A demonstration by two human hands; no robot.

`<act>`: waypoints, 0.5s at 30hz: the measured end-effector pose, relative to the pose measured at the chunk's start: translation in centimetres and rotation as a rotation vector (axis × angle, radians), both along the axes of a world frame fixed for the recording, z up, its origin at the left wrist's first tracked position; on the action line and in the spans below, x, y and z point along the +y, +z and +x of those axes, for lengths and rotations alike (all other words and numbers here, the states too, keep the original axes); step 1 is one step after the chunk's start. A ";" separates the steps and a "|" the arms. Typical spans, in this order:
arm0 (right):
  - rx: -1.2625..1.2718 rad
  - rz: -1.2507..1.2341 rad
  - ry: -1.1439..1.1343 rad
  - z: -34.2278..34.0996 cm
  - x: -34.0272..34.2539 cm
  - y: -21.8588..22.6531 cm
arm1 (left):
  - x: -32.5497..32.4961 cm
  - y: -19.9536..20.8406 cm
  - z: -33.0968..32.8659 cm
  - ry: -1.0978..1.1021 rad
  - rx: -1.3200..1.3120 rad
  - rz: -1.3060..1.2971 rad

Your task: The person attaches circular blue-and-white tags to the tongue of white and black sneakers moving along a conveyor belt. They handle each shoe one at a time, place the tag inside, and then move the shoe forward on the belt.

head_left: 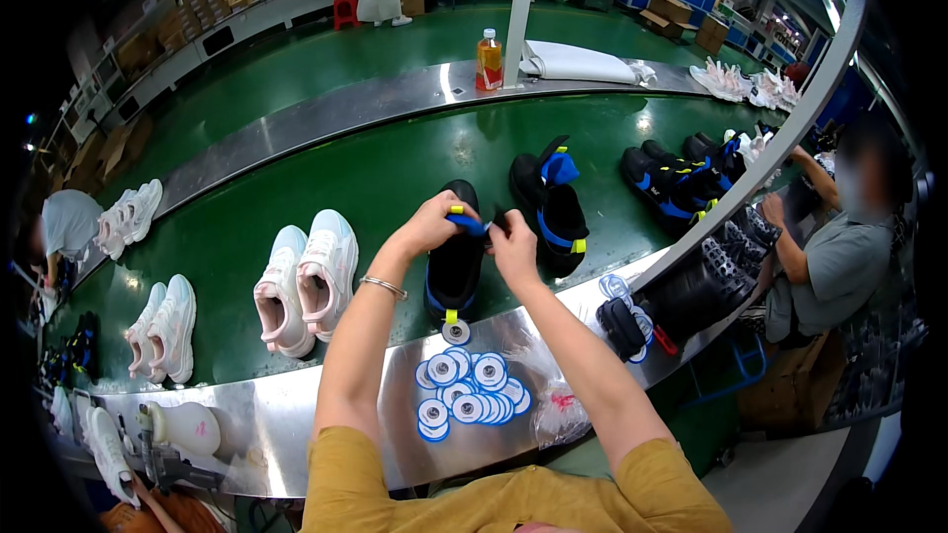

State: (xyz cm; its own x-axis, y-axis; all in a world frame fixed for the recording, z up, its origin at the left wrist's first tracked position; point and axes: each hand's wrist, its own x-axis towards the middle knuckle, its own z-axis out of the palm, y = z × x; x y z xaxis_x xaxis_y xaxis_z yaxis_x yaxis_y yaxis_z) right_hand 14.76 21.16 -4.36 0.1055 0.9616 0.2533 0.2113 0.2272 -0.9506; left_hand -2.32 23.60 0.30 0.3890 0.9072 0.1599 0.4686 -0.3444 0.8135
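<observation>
A black and blue sneaker (452, 276) stands upright before me on the green belt, its heel toward me. My left hand (431, 225) is closed on the shoe's blue tongue (467, 223), a yellow tab showing by the fingers. Close beside it my right hand (515, 249) pinches a small dark piece at the tongue's edge; whether this is part of the shoe I cannot tell. Its mate, another black and blue sneaker (565, 217), stands just right with the tongue raised. A round paper tag (456, 333) lies at the heel, with a pile of round blue-rimmed tags (462, 395) nearer me.
White sneakers (331, 271) stand in pairs to the left. Several dark shoes (662, 178) are farther right, near a co-worker (839, 247). A clear plastic bag (561, 415) and a black case (620, 328) lie on the metal edge. Behind stand a bottle (489, 64) and a post (520, 15).
</observation>
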 end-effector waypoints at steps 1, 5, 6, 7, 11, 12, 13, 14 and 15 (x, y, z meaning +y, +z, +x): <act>0.121 -0.018 -0.011 0.3 0.5 -1.2 | -0.3 -0.5 -1.0 -0.046 -0.010 -0.004; 0.322 -0.181 0.069 -2.1 0.4 -1.1 | -2.3 -1.8 -3.2 -0.027 0.086 0.097; 0.161 -0.097 0.056 -2.2 0.8 -0.9 | -2.9 -1.4 -3.0 -0.014 0.177 0.177; 0.001 -0.014 0.043 -2.3 1.1 -0.6 | -3.5 -1.3 -1.9 0.017 0.233 0.317; -0.285 0.165 0.041 -3.6 0.1 1.8 | -4.8 -2.6 -1.8 0.178 0.170 0.371; -0.307 0.200 0.039 -3.8 -0.1 2.1 | -5.2 -3.0 -2.0 0.222 0.112 0.392; -0.297 0.254 0.052 -4.0 -0.5 2.3 | -5.4 -3.3 -2.0 0.265 0.054 0.412; -0.300 0.339 0.075 -4.7 -1.4 3.1 | -5.7 -3.9 -2.0 0.361 -0.027 0.413; -0.333 0.403 0.107 -5.1 -2.0 3.5 | -5.7 -4.4 -1.4 0.450 -0.111 0.413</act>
